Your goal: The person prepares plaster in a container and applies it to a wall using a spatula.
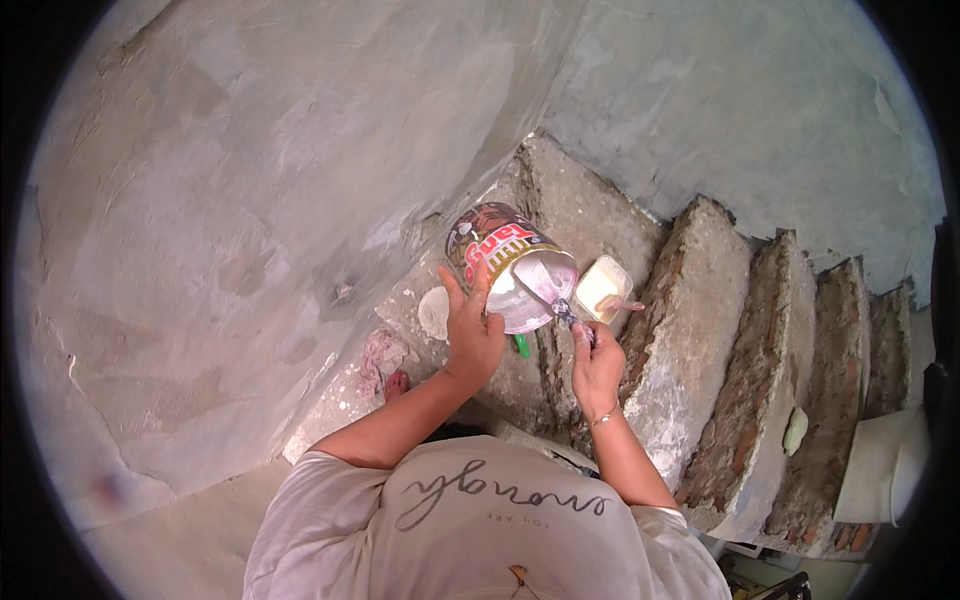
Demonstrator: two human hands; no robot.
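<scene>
A printed metal tin [490,228] is tilted with its mouth toward me, and its inner wall is pale and smeared. My left hand [474,335] grips the tin's near left side, fingers along the label and thumb by the rim. In my right hand [598,368] is a putty knife [564,312], held by its stained handle. Its broad pale blade reaches across the tin's mouth, against or close to the inside. Whatever lies deeper in the tin is hidden.
Right of the tin, a white tub [600,284] has a handled tool across it. A pinkish rag [382,358] and a pale round piece [434,312] lie left. Rough stairs [690,290] run rightward, bearing a pale green object [796,430] and white bucket [880,470]. Plastered walls [250,200] enclose them.
</scene>
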